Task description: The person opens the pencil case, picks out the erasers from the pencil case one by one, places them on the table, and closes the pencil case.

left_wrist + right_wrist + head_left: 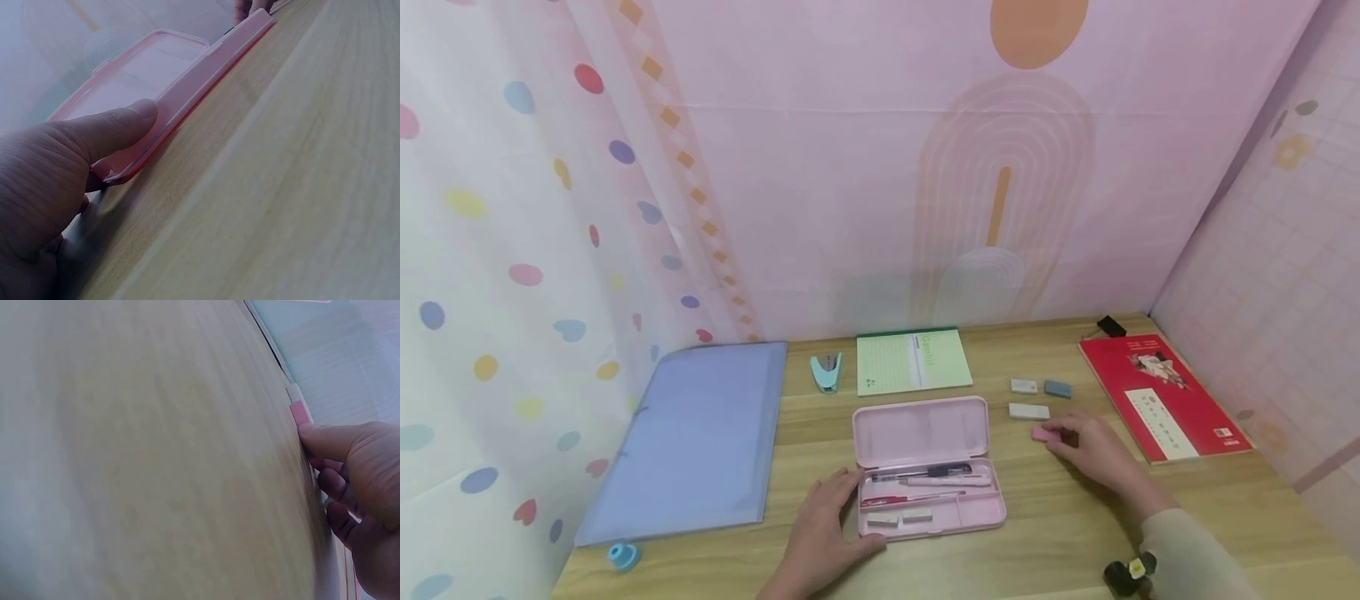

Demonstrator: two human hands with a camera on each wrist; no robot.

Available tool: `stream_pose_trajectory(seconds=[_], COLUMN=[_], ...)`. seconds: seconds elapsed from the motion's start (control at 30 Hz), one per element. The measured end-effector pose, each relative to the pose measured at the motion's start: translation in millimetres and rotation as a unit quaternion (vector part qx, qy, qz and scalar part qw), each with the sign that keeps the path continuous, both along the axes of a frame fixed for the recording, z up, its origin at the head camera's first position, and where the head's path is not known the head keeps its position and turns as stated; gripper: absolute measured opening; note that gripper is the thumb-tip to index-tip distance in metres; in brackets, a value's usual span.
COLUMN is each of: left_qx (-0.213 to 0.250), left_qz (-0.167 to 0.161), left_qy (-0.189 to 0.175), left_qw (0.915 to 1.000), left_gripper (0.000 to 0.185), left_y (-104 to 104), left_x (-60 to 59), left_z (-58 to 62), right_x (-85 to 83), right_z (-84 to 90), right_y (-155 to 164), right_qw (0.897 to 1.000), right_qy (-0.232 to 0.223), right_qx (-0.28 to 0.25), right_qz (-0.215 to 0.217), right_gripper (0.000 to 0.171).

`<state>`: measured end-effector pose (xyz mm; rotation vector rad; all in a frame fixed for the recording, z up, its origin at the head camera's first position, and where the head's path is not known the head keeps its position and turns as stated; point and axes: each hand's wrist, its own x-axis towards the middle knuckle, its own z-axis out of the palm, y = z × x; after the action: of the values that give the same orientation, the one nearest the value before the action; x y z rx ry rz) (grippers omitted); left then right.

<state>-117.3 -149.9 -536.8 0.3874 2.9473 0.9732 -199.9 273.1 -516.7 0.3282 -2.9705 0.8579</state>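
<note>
A pink pencil case lies with its lid up on the table. Inside are several pens and two small whitish blocks, probably erasers. My left hand holds the case's left end, thumb on the front wall and fingers at the left side. To the right of the case, my right hand pinches a pink eraser between thumb and fingers, low at the tabletop; the right wrist view shows the eraser poking out past the thumb. Beyond it lie two white erasers and a blue-grey one.
A blue folder covers the table's left, with a small blue object by its lower edge. Toward the back are a light-blue stapler and a green notepad. A red booklet and a black clip lie right.
</note>
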Motion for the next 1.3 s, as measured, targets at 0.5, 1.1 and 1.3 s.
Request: stream_pose_trajectory(seconds=[0.5,1.1,1.3], left_qx=[0.006,0.008,0.008], left_qz=[-0.003,0.003,0.002], left_qy=[0.003,0.012,0.007], left_qw=[1.0000,0.9999,0.9999], left_gripper=[0.096,0.096,0.096], left_y=[2,-1,0], left_x=[0.9,-0.9,0.4], left_z=[1.7,1.0,1.1], right_x=[16.8,52.0,56.2], right_z=[23.3,30.0,24.3], right_y=[-17,-141,-154], right_qw=[0.999,0.958,0.951], right_qy=[0.021,0.102,0.112], right_qx=[-0.039,-0.040,-0.018], right_qz=[0.006,0.265,0.288], right_gripper=[0.029,0.015,0.014])
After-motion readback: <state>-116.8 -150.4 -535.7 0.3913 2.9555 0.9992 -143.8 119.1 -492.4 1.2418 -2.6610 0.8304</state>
